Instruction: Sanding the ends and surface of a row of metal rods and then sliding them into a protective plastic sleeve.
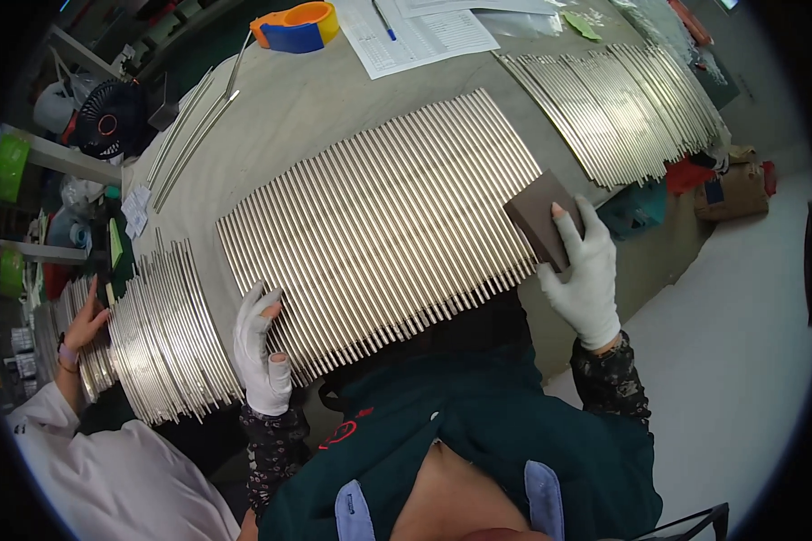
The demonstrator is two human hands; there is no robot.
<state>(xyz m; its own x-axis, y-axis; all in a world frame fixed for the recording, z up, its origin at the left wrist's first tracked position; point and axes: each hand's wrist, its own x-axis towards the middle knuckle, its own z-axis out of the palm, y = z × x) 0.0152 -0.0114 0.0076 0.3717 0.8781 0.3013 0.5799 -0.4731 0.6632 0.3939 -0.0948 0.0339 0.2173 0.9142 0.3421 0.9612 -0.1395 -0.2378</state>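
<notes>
A broad row of shiny metal rods (379, 225) lies side by side on the grey table in front of me. My right hand (586, 270), in a white glove with bare fingertips, grips a dark brown rectangular block (543, 216) that looks like a sanding sponge. The block rests at the right edge of the row, overlapping the last rods. At the row's left edge is my left hand (263, 352), gloved the same way. Its thumb and fingers are apart, touching the outermost rods near their close ends.
More rods (618, 113) lie at the far right, another bundle (171, 334) at the left. A co-worker's hand (83, 320) touches rods there. Loose rods (194, 126), an orange-and-blue tape dispenser (298, 27), printed sheets (415, 36) and a pen (383, 20) lie toward the back.
</notes>
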